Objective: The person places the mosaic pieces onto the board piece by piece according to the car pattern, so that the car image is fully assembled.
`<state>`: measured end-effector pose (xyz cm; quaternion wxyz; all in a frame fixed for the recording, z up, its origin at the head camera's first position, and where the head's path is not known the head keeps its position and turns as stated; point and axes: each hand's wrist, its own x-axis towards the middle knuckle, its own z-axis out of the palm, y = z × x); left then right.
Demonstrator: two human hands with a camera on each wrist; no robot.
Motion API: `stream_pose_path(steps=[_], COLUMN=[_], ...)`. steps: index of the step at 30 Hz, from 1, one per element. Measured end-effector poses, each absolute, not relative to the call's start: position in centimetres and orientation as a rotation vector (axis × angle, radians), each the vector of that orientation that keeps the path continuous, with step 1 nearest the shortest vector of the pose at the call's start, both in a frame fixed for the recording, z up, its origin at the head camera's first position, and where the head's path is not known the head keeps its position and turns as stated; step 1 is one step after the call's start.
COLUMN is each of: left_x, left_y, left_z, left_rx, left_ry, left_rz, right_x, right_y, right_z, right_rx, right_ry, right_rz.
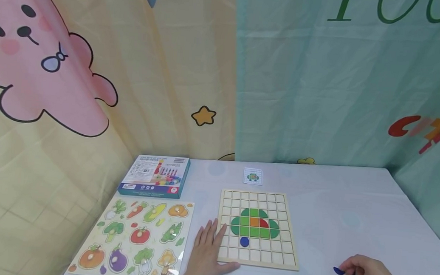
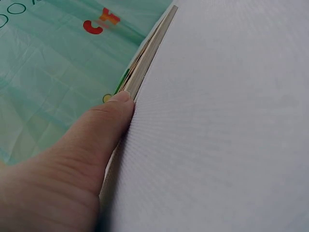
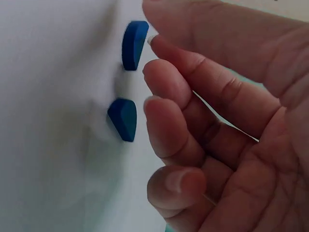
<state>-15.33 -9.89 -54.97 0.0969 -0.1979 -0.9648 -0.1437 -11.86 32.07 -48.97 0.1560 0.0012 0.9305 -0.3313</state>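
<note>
My left hand (image 1: pixel 206 253) lies with fingers spread at the lower left corner of a wooden grid board (image 1: pixel 290 259). Its thumb (image 2: pixel 113 113) rests against the board's near edge. On the grid, green, orange and red pieces form a cloud-like shape (image 1: pixel 253 232); a blue round (image 1: pixel 244 242) sits below it. Right of the board, my right hand (image 1: pixel 367 273) hovers low with fingers bent. By its thumb and index fingertips is a blue curved piece (image 3: pixel 134 46), with a slight gap showing. A second blue piece (image 3: pixel 124 120) lies near the other fingertips.
A vegetable puzzle board (image 1: pixel 128 237) lies left of my left hand, with a boxed toy set (image 1: pixel 156 175) behind it. A small pattern card (image 1: pixel 253 176) lies beyond the grid board. Printed curtains (image 1: pixel 312 84) hang behind the white-covered table (image 1: pixel 334 196).
</note>
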Motion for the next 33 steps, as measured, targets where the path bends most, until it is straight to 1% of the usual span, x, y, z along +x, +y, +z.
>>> stream_pose_path(steps=[5,10,16,23,29,33], left_x=[-15.3,-15.3,-15.2,-15.2,-15.3,-15.3], left_y=[-9.9,-9.9,-10.0,-10.0,-9.9,-9.8], left_z=[-54.9,-54.9,-54.9,-54.8,-54.8,-54.8], left_rx=[-0.589,-0.588,-0.591,-0.587,-0.583,-0.569], left_ry=[-2.858,-2.857,-2.846,-2.851,-2.866,-2.889], left_rz=[-0.428,-0.430,-0.421,-0.423,-0.420,-0.424], right_x=[-12.1,-12.2,-12.7,-13.1,-13.3,-13.1], right_y=[31.5,31.5,31.3,31.4,30.6,30.0], right_z=[-49.3,-49.3,-49.3,-49.4,-49.5,-49.5], right_rx=[-0.061,-0.200,-0.129,-0.228,-0.177,-0.245], right_ry=[2.710,2.759,2.782,2.794,2.740,2.788], right_rz=[-0.908,-0.899,-0.853,-0.858,-0.864,-0.886])
